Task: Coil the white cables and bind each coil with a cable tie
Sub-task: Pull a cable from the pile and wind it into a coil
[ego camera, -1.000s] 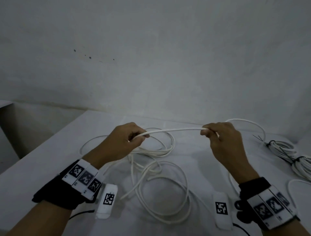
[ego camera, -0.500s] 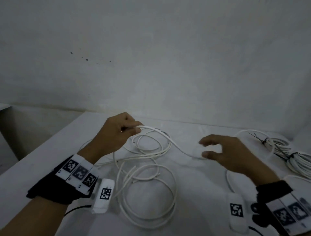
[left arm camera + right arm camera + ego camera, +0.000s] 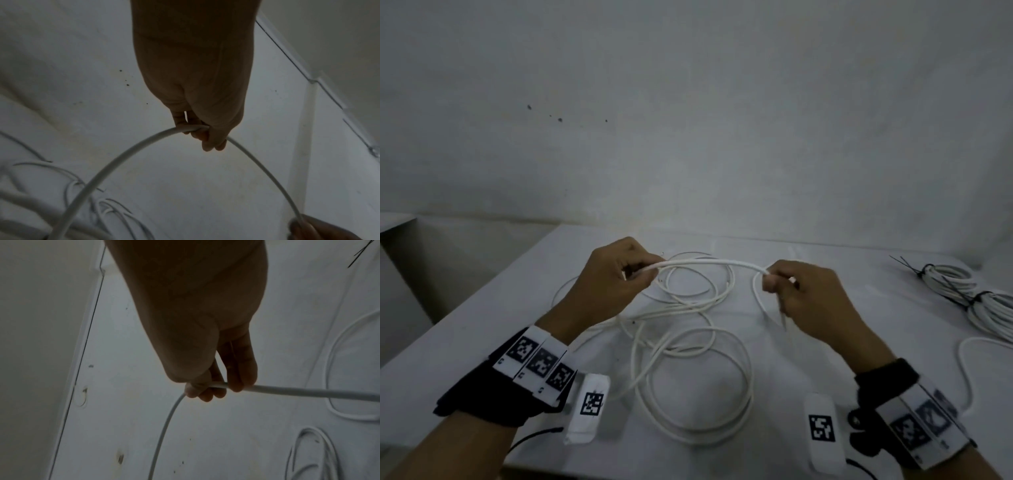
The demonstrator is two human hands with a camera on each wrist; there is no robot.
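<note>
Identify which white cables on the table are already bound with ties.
The two coiled bundles at the far right, cinched with black cable ties. The cable held between the left hand and right hand lies in loose, untied loops.

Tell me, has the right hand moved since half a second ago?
Yes. The right hand was open beside the bound coils; now it has risen, gone left away from them, and pinches the white cable that the left hand holds.

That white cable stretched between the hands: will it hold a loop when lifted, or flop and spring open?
The white cable probably has some spring: it arches smoothly between left hand and right hand rather than sagging. Its loose loops on the table lie wide and uneven, so coils likely reopen until tied.
</note>
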